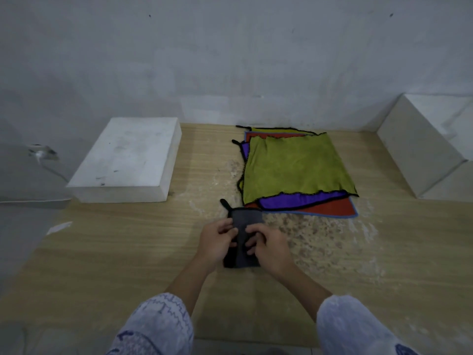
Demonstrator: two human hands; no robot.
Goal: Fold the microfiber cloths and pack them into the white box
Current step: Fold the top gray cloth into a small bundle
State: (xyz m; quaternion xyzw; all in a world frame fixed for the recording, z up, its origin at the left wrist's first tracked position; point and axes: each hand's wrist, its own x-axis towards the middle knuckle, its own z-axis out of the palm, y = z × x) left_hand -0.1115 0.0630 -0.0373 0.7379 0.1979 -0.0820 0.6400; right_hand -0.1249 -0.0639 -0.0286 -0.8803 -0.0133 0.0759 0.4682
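A small grey cloth (247,219) with black trim lies folded into a narrow strip on the wooden table (128,252), just in front of me. My left hand (217,239) grips its left edge and my right hand (267,245) grips its right edge, fingers curled over the fabric. Behind it lies a flat stack of cloths: a green cloth (294,167) on top, a purple cloth (294,202) and a red cloth (332,207) showing beneath. A closed white box (128,160) sits at the back left.
Another white box (419,144) stands at the back right against the grey wall (230,60). A grey object with a cable (33,175) sits at the far left. The table surface is worn and speckled to the right of my hands.
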